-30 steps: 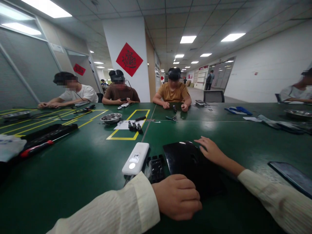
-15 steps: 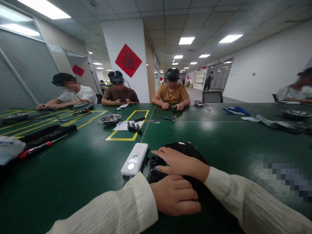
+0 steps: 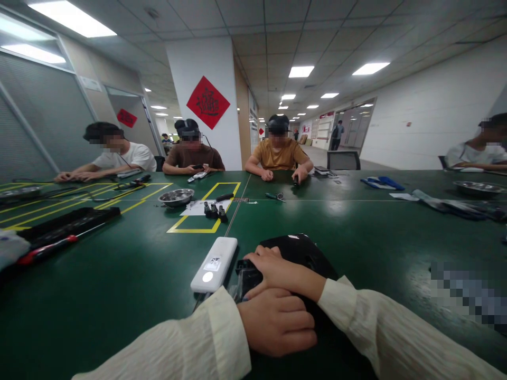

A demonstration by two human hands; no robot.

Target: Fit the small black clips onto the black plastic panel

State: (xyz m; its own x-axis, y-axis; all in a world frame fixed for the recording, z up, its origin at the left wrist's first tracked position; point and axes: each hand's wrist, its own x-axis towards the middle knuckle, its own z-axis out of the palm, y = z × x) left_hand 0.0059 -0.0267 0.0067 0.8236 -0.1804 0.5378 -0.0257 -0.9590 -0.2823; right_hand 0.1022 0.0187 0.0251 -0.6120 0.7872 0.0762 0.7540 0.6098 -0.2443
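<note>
A glossy black curved shell point(image 3: 303, 244) lies on the green table in front of me, partly under my arms. At its left side is a small black part point(image 3: 249, 278), with clear plastic point(image 3: 235, 292) next to it. My right hand point(image 3: 283, 272) reaches over from the right, its fingers and thumb closed round the small black part. Nearer to me and crossed below it, my left hand point(image 3: 279, 322) has its fingers curled downward over the near side of the shell; whatever they grip is hidden.
A white power bank point(image 3: 215, 265) lies just left of the hands. Further off are several black cylindrical pieces point(image 3: 215, 211), a metal bowl point(image 3: 176, 197) and pliers point(image 3: 275, 197). A red-and-black screwdriver point(image 3: 49, 249) lies at left. Several people sit around the table.
My right hand's fingers, stretched out before, have bent round the small black part. My left hand keeps its curled pose. Across the table, a person's hand has moved right with a dark object.
</note>
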